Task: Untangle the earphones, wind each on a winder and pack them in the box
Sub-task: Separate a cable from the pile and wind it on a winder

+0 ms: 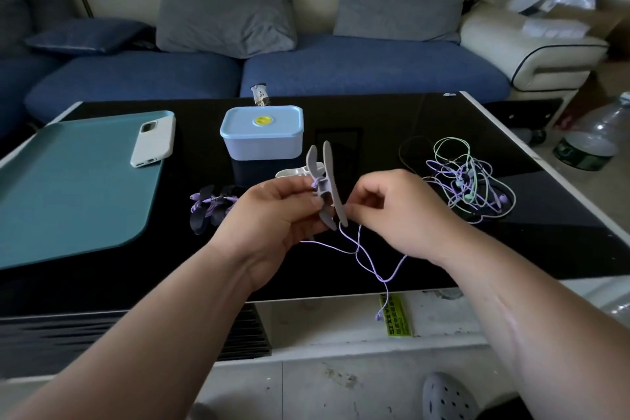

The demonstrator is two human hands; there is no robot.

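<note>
Winding barely begun: my left hand (279, 211) grips the grey plastic winder (329, 177), my right hand (392, 211) pinches its lilac earphone cable (356, 251), with tangled green-and-purple earphones (467, 181) and lidded pale-blue box (261, 133) untouched on the black worktop (375, 119).

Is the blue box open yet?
No, the lid with the yellow disc sits flat and closed on the box.

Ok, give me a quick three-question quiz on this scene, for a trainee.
1. True or false: the box is open.
2. The left hand holds: A cup, B winder, C pen.
3. Fill in: the tangle lies to the box's ___.
Key: 1 false; 2 B; 3 right.
</note>
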